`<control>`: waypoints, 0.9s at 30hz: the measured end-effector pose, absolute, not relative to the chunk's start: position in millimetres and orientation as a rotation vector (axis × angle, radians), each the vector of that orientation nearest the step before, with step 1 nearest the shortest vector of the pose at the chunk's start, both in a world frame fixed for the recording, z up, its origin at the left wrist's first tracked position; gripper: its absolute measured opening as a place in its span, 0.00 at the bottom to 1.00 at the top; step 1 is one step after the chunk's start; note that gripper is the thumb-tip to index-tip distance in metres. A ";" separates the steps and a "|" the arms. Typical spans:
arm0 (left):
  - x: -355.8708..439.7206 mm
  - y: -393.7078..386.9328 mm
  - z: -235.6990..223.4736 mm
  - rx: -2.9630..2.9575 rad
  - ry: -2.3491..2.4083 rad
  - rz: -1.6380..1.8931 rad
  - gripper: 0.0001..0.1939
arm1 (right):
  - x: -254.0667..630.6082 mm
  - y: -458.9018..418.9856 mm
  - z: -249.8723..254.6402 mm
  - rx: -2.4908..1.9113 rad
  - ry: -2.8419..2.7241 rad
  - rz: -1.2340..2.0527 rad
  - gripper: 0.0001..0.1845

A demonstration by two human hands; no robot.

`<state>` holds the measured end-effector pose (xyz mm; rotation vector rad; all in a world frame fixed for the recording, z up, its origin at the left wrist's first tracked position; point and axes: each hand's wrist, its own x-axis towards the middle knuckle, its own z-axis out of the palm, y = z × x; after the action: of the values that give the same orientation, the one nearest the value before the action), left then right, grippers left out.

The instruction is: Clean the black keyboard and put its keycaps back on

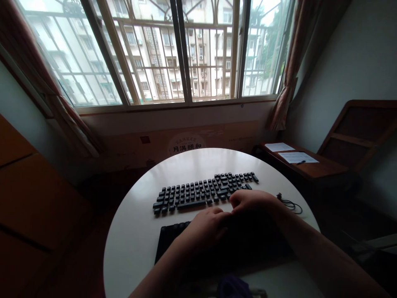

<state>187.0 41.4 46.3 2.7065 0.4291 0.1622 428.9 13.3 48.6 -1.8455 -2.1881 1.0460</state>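
Note:
On the round white table (130, 236), a black keyboard (166, 242) lies close to me, with a few keycaps along its far left edge. Loose black keycaps (192, 192) are set out in rows beyond it, in a keyboard's layout. My left hand (207, 225) is over the keyboard's middle, its fingers closed and pointing right. Just beside it, my right hand (252, 200) is curled, bent at the wrist, above the keyboard's far edge. The fingertips nearly meet; anything between them is hidden. Both forearms and deep shadow cover much of the keyboard.
A coiled black cable (291, 205) lies right of the keyboard. Something purple (234, 286) shows at the near edge. To the right, a wooden chair (328, 167) bears papers (297, 157) and a pen (301, 162). A barred window (186, 54) is ahead, an orange cabinet (34, 194) left.

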 end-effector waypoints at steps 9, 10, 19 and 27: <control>184.6 42.4 45.5 2.722 0.439 0.134 0.24 | 423.9 11.3 47.7 -1.535 -2.104 0.673 0.09; 184.9 42.1 45.1 2.732 0.443 0.126 0.25 | 422.7 12.8 45.5 -1.534 -2.072 0.608 0.09; 183.3 41.0 36.6 2.780 0.472 0.134 0.28 | 413.2 16.5 34.8 -1.532 -1.851 0.103 0.07; 180.2 39.1 33.1 2.754 0.541 0.183 0.26 | 409.3 52.1 77.4 -1.519 -1.968 -0.076 0.04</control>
<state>180.2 39.1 33.1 2.7537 0.5408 0.1835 409.3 52.1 77.4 -1.5188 -1.9678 -0.0757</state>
